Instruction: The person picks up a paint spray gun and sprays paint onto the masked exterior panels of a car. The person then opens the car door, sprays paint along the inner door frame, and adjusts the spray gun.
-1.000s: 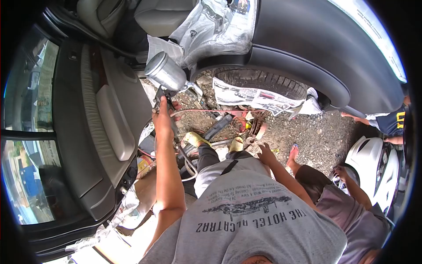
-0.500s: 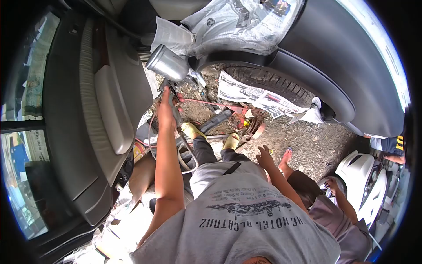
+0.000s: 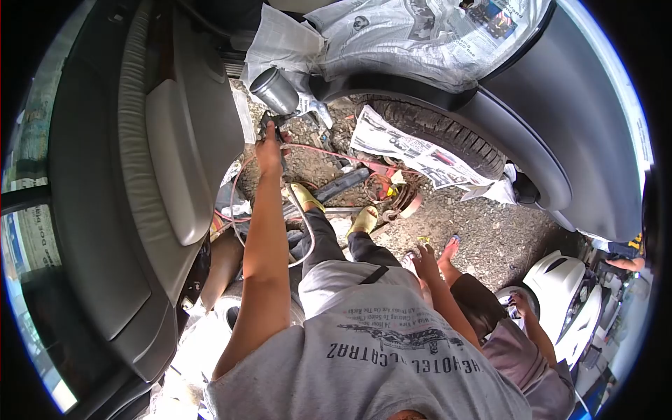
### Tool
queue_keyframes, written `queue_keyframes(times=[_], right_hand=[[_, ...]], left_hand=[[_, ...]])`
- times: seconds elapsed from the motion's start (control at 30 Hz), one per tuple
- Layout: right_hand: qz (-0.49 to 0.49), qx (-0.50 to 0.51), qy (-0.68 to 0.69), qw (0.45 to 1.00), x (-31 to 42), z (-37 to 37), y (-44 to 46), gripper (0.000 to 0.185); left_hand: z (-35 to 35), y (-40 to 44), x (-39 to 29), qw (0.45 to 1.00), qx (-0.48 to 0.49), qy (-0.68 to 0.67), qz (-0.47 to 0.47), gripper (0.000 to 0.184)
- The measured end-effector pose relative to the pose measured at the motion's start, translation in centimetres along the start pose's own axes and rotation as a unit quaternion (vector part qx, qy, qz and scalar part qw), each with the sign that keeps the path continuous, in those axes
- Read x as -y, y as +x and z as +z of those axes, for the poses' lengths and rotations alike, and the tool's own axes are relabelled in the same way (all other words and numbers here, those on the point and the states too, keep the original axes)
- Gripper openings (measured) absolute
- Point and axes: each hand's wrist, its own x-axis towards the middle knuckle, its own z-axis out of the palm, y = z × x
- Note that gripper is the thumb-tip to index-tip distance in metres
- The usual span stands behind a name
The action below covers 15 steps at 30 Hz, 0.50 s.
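Note:
My left hand (image 3: pixel 268 150) is wrapped round the grip of a spray gun (image 3: pixel 276 92) with a metal cup, held out near the front wheel opening. A hose runs down from its grip. Low beside my thigh, my right hand (image 3: pixel 424 263) hangs with its fingers apart and nothing in it. Just right of the gun is the dark fender (image 3: pixel 560 119) of a car. Newspaper (image 3: pixel 420 150) covers part of the tyre (image 3: pixel 437 129), and more paper and plastic sheeting (image 3: pixel 399 42) lies over the body above.
The open car door (image 3: pixel 161 175) stands at the left. Tools and a red hose (image 3: pixel 336 152) lie on the gravel near my feet. At the right are a person in a greyish-purple shirt (image 3: pixel 521 357), a white bumper (image 3: pixel 556 280) and another person's arm (image 3: pixel 626 264).
The view has shifted, with the door and fender looming larger. My left hand and the spray gun appear slightly higher in view. My right hand hangs slightly lower.

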Motion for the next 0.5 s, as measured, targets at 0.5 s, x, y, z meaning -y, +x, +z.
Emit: queue_keyframes(times=[0.5], right_hand=[[-0.063, -0.01, -0.015, 0.998, 4.6, -1.3, 1.9, 0.055]], left_hand=[[2.3, -18.1, -8.4, 0.983, 0.177, 0.035, 0.029, 0.048]])
